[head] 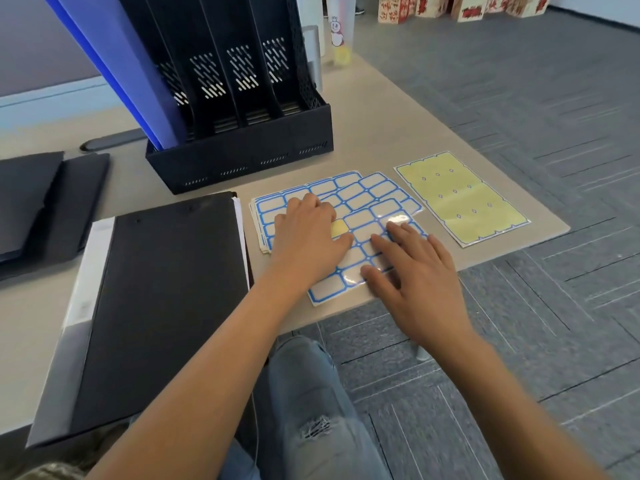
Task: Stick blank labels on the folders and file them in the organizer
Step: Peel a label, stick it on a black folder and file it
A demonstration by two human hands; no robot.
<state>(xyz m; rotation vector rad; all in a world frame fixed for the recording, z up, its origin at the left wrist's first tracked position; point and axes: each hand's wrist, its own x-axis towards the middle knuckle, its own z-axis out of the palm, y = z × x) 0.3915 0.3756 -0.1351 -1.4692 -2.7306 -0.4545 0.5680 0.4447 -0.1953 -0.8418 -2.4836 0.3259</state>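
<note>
Two hands on the label sheets. Left hand [308,233] lies palm down, fingers bent loosely at the far end, thumb stretched right beside one yellow gap [339,227] where a label is gone; it holds nothing that I can see. Right hand [412,271] lies flat, fingers spread and straight, pressing the top sheet [360,244] at its near right part. That sheet reaches the near desk edge.

Label sheets: blue-bordered white labels, several sheets fanned in a loose stack [346,192] right of centre on the desk [363,140]; at least three layers show, exact count not readable. One spent backing sheet [462,199], yellow, all labels off, lies apart to the right, near the desk's right edge.

Folders: one black folder [162,299] flat on the near left of the desk, just left of the sheets, white papers showing along its right edge and a pale strip down its left side. Two more dark folders [45,202] lie flat at the far left, overlapping. One blue folder [121,64] stands tilted in the leftmost slot of the organizer [242,161].

Organizer: one, black, four slots counted, standing behind the sheets; the three right slots look empty of folders.

One clear cup [341,32] with a cartoon figure stands at the far desk edge.
</note>
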